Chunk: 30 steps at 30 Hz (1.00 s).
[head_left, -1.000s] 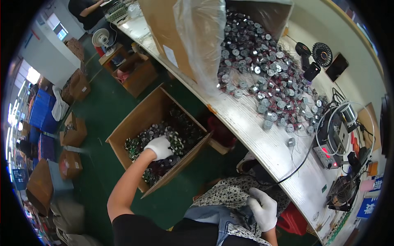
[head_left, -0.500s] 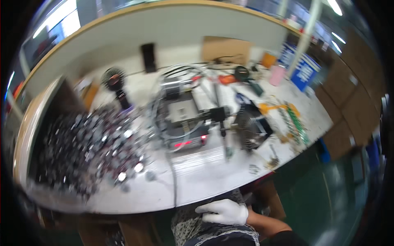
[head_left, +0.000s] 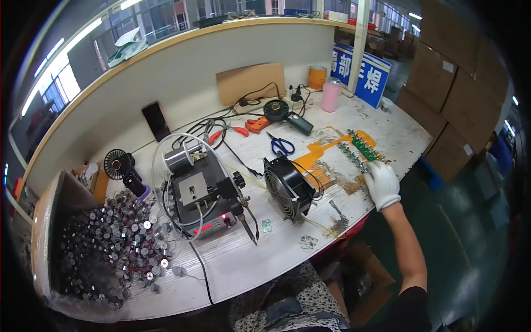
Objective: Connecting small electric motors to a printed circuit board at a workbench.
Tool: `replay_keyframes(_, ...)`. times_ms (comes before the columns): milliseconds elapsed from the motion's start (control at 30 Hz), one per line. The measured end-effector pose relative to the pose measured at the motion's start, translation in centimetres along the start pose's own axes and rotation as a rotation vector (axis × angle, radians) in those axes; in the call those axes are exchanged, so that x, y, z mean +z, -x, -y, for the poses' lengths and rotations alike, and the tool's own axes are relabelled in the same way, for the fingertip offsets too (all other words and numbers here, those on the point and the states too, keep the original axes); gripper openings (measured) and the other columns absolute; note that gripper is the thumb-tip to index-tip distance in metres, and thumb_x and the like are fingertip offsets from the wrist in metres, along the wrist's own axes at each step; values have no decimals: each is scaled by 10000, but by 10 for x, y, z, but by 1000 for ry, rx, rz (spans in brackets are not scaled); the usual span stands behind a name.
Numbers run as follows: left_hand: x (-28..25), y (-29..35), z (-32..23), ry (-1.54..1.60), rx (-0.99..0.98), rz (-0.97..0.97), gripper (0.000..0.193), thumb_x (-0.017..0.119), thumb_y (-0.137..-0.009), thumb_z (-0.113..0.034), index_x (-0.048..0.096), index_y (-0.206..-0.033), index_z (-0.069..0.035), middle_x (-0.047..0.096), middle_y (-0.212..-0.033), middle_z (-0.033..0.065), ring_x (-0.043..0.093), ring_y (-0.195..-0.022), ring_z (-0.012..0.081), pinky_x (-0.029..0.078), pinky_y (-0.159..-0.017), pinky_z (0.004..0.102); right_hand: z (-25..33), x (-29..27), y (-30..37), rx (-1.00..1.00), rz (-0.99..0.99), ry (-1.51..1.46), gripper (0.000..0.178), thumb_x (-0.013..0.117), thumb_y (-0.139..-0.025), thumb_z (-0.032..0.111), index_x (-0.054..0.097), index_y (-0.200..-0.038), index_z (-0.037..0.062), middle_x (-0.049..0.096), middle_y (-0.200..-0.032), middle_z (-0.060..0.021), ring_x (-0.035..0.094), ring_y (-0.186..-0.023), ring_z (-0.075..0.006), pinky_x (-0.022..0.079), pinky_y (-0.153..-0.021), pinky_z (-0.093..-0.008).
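Note:
My right hand (head_left: 383, 185) wears a white glove and reaches over the right side of the bench. Its fingers are a little apart, at the near end of a row of green circuit boards (head_left: 363, 148); no held thing shows in them. Beside that row lies a second row of small boards with metal parts (head_left: 350, 156), close to the thumb. Orange-yellow tape (head_left: 316, 150) covers the bench top around them. My left hand is out of view.
A soldering machine (head_left: 193, 191) with a solder spool (head_left: 178, 159) stands mid-bench, a black box fan (head_left: 289, 189) to its right. Small motors (head_left: 124, 243) are heaped at left. Farther back are blue-handled scissors (head_left: 282, 146), a pink bottle (head_left: 331, 95) and a phone (head_left: 156, 121).
My right hand has gone from my lap up and to the right, onto the bench by the circuit boards. The view has shifted, and the earlier blur is gone.

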<state>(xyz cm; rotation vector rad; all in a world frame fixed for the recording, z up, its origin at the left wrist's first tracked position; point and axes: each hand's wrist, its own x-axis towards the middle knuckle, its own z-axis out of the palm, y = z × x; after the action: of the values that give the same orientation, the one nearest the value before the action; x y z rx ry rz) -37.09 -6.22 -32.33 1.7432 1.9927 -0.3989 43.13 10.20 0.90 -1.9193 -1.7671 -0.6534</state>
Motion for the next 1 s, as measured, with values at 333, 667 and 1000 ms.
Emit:
replay_keyframes(333,-175,228,-109,177,-463,-34,500,508,-852,-481,711,-827,-25,662,-909,243,632,-900,424,493,-833,484,-21,24,12,90,269,-280,497,698,-785,164,571,-1233,-10,631,-1054,-228,605,-988,-386,477,-868,-433)
replay_keyframes(667,-286,204,-222,262,170,-1111,132,679,-811,-90,632,-918,-28,605,-814,142,604,-702,319,478,-627,397,-11,35,6,192,345,-309,479,574,-823,84,536,-1282,-47,626,-1167,-254,614,-1062,-377,465,-936,-402)
replay_keyframes(1000,-312,126,-225,267,31,-1036,175,674,-840,-267,719,-917,-116,621,-855,99,625,-781,293,502,-670,398,-18,-57,85,571,269,-1342,672,655,-866,363,428,-1412,45,554,-828,28,468,-544,-29,354,-438,-161)
